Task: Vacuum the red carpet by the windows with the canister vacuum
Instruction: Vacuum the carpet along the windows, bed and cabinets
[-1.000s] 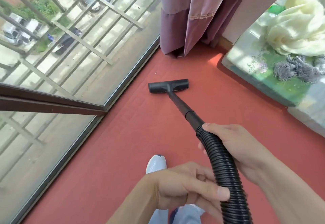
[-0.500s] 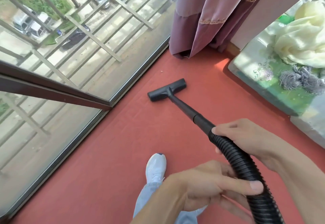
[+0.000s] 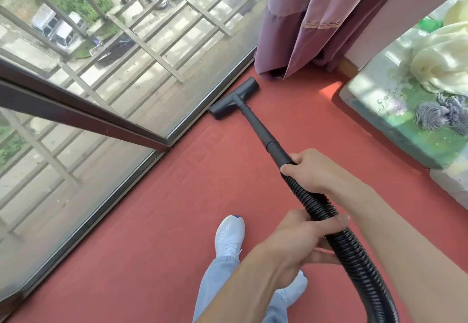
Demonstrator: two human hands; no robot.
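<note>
Red carpet [image 3: 157,221] beside window [image 3: 106,110]. Nozzle [image 3: 234,97] lies on carpet against window frame, near curtain [image 3: 316,18]. Right hand [image 3: 310,172] and left hand [image 3: 296,244] both grasp hose [image 3: 354,251].

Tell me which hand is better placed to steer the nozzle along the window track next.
Probably the right hand: it grips where the rigid wand meets the hose, nearer the nozzle. The left hand holds only flexible hose.

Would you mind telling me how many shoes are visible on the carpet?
2. One shoe stands on the carpet, left of the hose; the other peeks out beneath the left hand, largely hidden by the wrist.
</note>
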